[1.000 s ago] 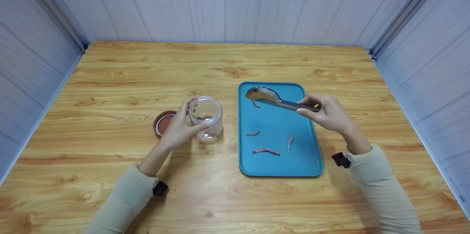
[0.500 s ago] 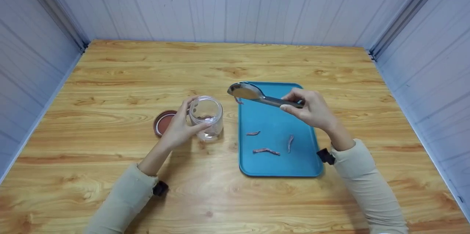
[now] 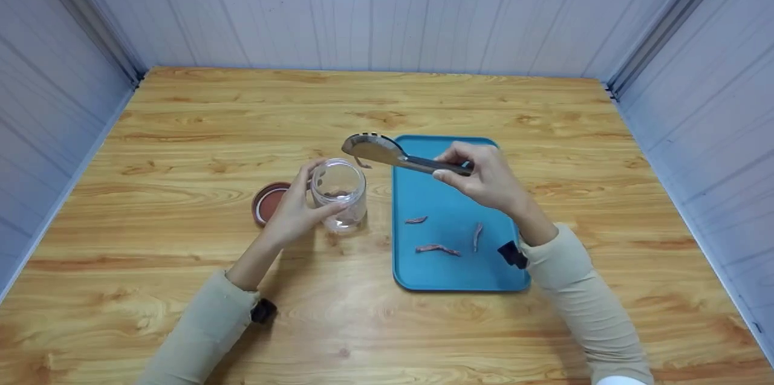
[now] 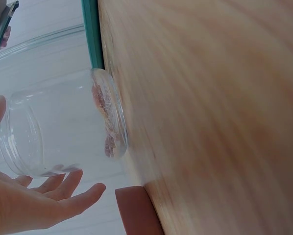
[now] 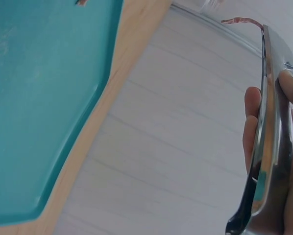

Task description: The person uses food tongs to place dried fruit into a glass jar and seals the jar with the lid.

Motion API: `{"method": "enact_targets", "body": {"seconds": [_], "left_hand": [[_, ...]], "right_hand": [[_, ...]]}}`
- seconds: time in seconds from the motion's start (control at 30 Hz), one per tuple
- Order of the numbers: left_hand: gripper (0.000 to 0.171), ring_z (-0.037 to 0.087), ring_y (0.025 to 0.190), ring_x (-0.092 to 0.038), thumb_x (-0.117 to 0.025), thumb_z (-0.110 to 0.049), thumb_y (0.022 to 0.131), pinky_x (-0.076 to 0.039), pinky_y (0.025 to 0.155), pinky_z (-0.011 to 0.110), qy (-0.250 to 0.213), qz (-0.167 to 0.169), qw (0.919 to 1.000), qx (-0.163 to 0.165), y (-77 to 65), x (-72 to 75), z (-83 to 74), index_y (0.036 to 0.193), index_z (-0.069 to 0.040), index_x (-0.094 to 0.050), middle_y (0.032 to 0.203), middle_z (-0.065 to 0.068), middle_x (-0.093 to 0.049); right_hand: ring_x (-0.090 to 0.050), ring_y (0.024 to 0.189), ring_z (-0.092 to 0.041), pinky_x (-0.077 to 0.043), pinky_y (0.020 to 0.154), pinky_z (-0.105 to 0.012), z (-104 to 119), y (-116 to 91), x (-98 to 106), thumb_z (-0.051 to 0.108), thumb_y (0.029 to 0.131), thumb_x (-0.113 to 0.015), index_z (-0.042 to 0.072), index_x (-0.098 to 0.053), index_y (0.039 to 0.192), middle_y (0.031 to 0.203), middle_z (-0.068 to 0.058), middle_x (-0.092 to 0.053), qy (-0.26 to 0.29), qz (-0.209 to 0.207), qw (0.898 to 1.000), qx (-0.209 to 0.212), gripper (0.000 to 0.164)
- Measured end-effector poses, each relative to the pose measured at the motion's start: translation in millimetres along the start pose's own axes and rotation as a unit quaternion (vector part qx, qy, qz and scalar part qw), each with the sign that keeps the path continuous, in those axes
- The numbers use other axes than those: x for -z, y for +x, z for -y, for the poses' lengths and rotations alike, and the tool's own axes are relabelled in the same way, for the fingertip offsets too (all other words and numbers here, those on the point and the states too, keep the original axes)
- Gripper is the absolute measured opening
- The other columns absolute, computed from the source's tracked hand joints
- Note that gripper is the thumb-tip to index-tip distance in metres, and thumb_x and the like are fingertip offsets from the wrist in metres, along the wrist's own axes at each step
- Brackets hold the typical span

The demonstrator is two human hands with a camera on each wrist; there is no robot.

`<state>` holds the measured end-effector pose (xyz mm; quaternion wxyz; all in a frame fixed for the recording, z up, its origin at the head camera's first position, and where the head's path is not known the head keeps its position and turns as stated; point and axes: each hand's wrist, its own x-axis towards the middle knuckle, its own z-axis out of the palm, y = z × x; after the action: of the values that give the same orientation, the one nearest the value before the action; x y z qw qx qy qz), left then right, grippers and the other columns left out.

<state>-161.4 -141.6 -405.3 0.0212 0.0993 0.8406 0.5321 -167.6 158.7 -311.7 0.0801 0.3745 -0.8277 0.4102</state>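
My left hand (image 3: 296, 213) holds a clear plastic jar (image 3: 357, 210), its thumb and fingers on either side near the mouth. Reddish-brown strips of what looks like dried meat (image 4: 101, 100) lie at the jar's bottom. My right hand (image 3: 490, 179) grips metal tongs (image 3: 376, 150) by the handle end, pressing the two arms together. From the tongs' tip hangs one thin reddish strip (image 5: 242, 20), level with the jar's right rim and a little behind it. Three similar strips, one of them long (image 3: 438, 249), lie on the blue tray (image 3: 423, 276) below the right forearm.
A reddish-brown screw lid (image 3: 270, 203) rests on the wooden table (image 3: 338, 324) just left of the jar, partly behind the left hand. The tray stands right of the jar with a narrow gap between. Pale panel walls (image 3: 363, 10) enclose the table's back and sides.
My right hand has carried the tongs and the gripped strip leftward from over the tray to beside the jar's mouth. The left hand and jar have stayed in place.
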Motion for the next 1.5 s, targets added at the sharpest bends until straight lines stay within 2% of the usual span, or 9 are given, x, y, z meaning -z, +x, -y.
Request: {"method": "enact_targets", "body": {"seconds": [0.27, 0.4, 0.6, 0.83, 1.03, 1.17, 1.33, 1.37, 1.5], "left_hand": [[0.080, 0.023, 0.121, -0.030, -0.074, -0.034, 0.070, -0.023, 0.098, 0.042, -0.007, -0.003, 1.0000, -0.001, 0.0, -0.4, 0.7, 0.134, -0.019, -0.028, 0.131, 0.011, -0.035], [0.081, 0.026, 0.122, -0.029, -0.074, -0.033, 0.070, -0.022, 0.099, 0.043, -0.002, -0.002, 1.0000, -0.002, 0.5, -0.2, 0.8, 0.134, -0.016, -0.028, 0.132, 0.014, -0.035], [0.086, 0.027, 0.123, -0.026, -0.072, -0.039, 0.070, -0.020, 0.099, 0.044, 0.015, 0.001, 0.9997, 0.018, 0.5, 0.9, 0.3, 0.136, -0.013, -0.024, 0.134, 0.015, -0.032], [0.085, 0.029, 0.124, -0.025, -0.072, -0.039, 0.071, -0.021, 0.098, 0.047, 0.018, 0.003, 0.9997, 0.019, -1.0, 1.1, 0.1, 0.137, -0.015, -0.023, 0.135, 0.016, -0.030], [0.078, 0.027, 0.122, -0.029, -0.073, -0.031, 0.072, -0.023, 0.097, 0.047, 0.005, -0.001, 1.0000, -0.007, -0.4, 0.9, 0.2, 0.135, -0.018, -0.028, 0.133, 0.012, -0.033], [0.078, 0.027, 0.121, -0.030, -0.073, -0.030, 0.072, -0.023, 0.097, 0.046, 0.001, -0.001, 0.9999, -0.011, -0.2, 0.8, 0.1, 0.135, -0.016, -0.028, 0.132, 0.013, -0.034], [0.074, 0.032, 0.122, -0.028, -0.070, -0.020, 0.076, -0.021, 0.098, 0.047, -0.003, 0.006, 1.0000, -0.001, -10.3, 3.5, -26.6, 0.135, -0.009, -0.026, 0.132, 0.019, -0.032], [0.074, 0.033, 0.122, -0.027, -0.070, -0.018, 0.076, -0.021, 0.098, 0.048, -0.005, 0.007, 1.0000, 0.000, -10.6, 3.4, -27.5, 0.135, -0.008, -0.026, 0.132, 0.020, -0.032], [0.076, 0.030, 0.121, -0.029, -0.072, -0.024, 0.074, -0.022, 0.098, 0.047, -0.002, 0.004, 1.0000, -0.006, -4.5, 1.8, -12.4, 0.135, -0.013, -0.027, 0.132, 0.017, -0.033]], "right_hand": [[-0.043, 0.052, -0.015, -0.033, 0.043, -0.025, 9, 8, -10, 0.001, 0.080, -0.063, -0.002, -0.062, 0.086, 0.072, -0.009, -0.058, 0.009, 0.007, 1.000, 0.010, 0.007], [-0.043, 0.051, -0.015, -0.032, 0.043, -0.025, 10, 10, -15, 0.001, 0.080, -0.063, -0.002, -0.062, 0.085, 0.071, -0.009, -0.058, 0.014, 0.013, 1.000, 0.010, 0.006], [-0.044, 0.052, -0.014, -0.034, 0.043, -0.024, 9, 11, -20, 0.002, 0.081, -0.062, -0.001, -0.062, 0.085, 0.071, -0.008, -0.058, 0.010, 0.021, 1.000, 0.002, 0.006], [-0.048, 0.056, -0.014, -0.033, 0.043, -0.025, -25, 6, -31, 0.013, 0.082, -0.064, 0.006, -0.063, 0.089, 0.074, -0.001, -0.060, -0.003, 0.032, 0.999, -0.016, 0.010], [-0.050, 0.062, -0.010, -0.039, 0.048, -0.027, -36, -1, -26, 0.028, 0.081, -0.064, 0.013, -0.062, 0.095, 0.078, 0.007, -0.058, -0.001, 0.049, 0.998, -0.030, 0.021], [-0.047, 0.062, -0.010, -0.038, 0.050, -0.028, -41, -5, -21, 0.032, 0.081, -0.063, 0.013, -0.061, 0.104, 0.080, 0.007, -0.057, -0.022, 0.058, 0.998, -0.026, 0.030], [-0.047, 0.065, -0.015, -0.039, 0.053, -0.031, -48, -12, -15, 0.031, 0.080, -0.065, 0.014, -0.059, 0.113, 0.085, 0.006, -0.057, -0.039, 0.061, 0.997, -0.013, 0.037], [-0.047, 0.065, -0.015, -0.039, 0.054, -0.031, -50, -14, -14, 0.030, 0.080, -0.065, 0.015, -0.059, 0.114, 0.086, 0.006, -0.057, -0.039, 0.061, 0.997, -0.010, 0.038], [-0.046, 0.066, -0.014, -0.039, 0.055, -0.034, -55, -20, -9, 0.024, 0.079, -0.067, 0.014, -0.058, 0.115, 0.091, 0.004, -0.057, -0.036, 0.060, 0.997, -0.011, 0.038]]}}
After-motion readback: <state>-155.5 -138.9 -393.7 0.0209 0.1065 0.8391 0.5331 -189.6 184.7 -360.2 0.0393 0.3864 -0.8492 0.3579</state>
